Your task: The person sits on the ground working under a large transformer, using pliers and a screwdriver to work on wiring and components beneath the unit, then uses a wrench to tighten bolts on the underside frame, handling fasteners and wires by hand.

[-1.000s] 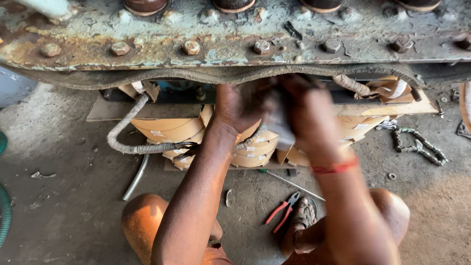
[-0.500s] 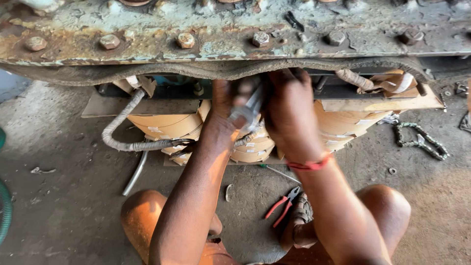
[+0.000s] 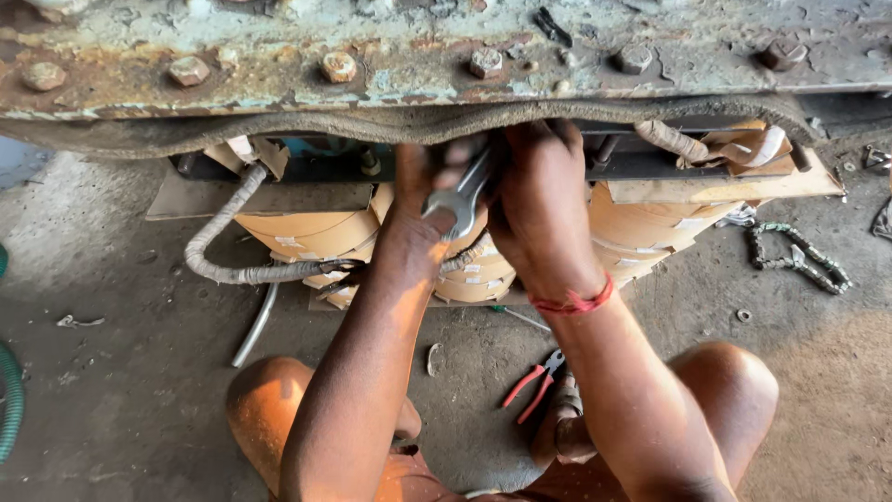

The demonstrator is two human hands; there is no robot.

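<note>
Nearest to me, my bare knees [image 3: 279, 400] frame the dusty floor [image 3: 111, 372], and a pair of red-handled pliers [image 3: 534, 383] lies between them, untouched, where it lay a second ago. Just past it both my forearms reach up and forward. My left hand [image 3: 418, 218] now has its fingers curled shut around the shank of an open-ended spanner [image 3: 462, 191]; a second ago no spanner showed, only blurred hands, so the tool has come up into place. My right hand [image 3: 539, 209], a red thread [image 3: 571, 300] at its wrist, presses in beside it, fingers bunched and tucked up under the edge; I cannot tell what they pinch. The spanner's head points up toward the underside of the rusty bolted lid [image 3: 446, 56], above the paper-wrapped coils [image 3: 316, 232]. I judge the hands have settled from moving to working on a fitting there. Farther right, a chain [image 3: 799, 256] lies on the floor.
</note>
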